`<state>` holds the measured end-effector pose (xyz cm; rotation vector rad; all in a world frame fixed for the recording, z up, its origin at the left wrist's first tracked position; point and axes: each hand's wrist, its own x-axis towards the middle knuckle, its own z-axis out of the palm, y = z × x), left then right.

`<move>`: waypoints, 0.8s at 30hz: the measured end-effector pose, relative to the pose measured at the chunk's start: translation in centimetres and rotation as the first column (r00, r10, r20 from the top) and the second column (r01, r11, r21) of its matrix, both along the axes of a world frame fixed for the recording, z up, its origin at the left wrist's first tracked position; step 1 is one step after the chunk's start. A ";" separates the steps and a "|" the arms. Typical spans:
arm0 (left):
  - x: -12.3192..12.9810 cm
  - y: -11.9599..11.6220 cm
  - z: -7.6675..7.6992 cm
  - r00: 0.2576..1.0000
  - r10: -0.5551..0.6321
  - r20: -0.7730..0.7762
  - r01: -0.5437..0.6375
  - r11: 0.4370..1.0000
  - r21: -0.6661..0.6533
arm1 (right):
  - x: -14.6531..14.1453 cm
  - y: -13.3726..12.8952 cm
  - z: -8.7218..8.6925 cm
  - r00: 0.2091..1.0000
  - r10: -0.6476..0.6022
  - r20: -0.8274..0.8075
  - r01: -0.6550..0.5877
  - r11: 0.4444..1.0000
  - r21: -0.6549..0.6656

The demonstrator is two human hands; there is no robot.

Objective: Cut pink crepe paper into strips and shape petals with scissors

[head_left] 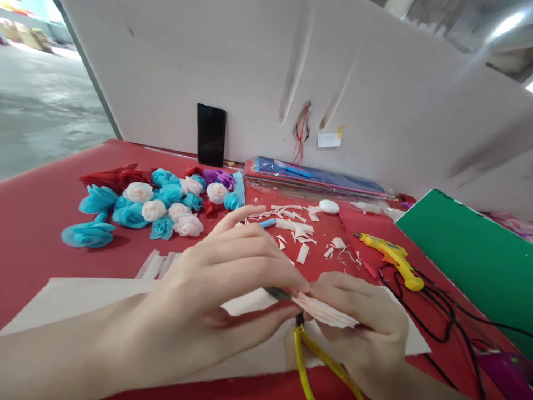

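A small folded stack of pale pink crepe paper is between my hands. My left hand reaches in from the left, its fingertips and thumb closed at the stack's near end. My right hand is closed around the stack from the right. Just below the fingers are scissors with yellow handles, spread apart; a dark blade shows by my left fingertips. How the scissors are supported is hidden. Under both hands lies a wide pale paper sheet on the red table.
Blue, white, red and purple paper flowers lie at the left. Pale paper scraps litter the middle. A yellow glue gun with black cord and a green board are at right. A phone leans on the wall.
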<state>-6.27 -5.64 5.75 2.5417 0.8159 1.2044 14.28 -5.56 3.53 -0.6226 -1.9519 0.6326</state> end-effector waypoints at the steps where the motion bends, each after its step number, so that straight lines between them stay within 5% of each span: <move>1: -0.1 0.0 0.1 1.000 -0.003 0.002 0.003 0.999 0.038 | 0.0 -0.1 0.0 1.000 0.003 -0.004 -0.003 1.000 -0.001; 6: -0.4 -0.8 0.3 0.991 0.109 0.076 -0.126 0.954 0.273 | -0.1 -0.5 0.3 1.000 -0.004 0.008 0.004 1.000 0.015; 11: -0.3 -1.5 0.0 0.970 0.217 0.112 -0.240 0.932 0.273 | -0.4 -0.8 0.6 0.999 0.002 -0.038 -0.003 1.000 -0.015; 24: -0.3 -1.9 -0.4 0.972 0.196 0.126 -0.226 0.928 0.297 | -0.7 -1.2 0.3 1.000 -0.005 -0.020 0.003 0.996 -0.085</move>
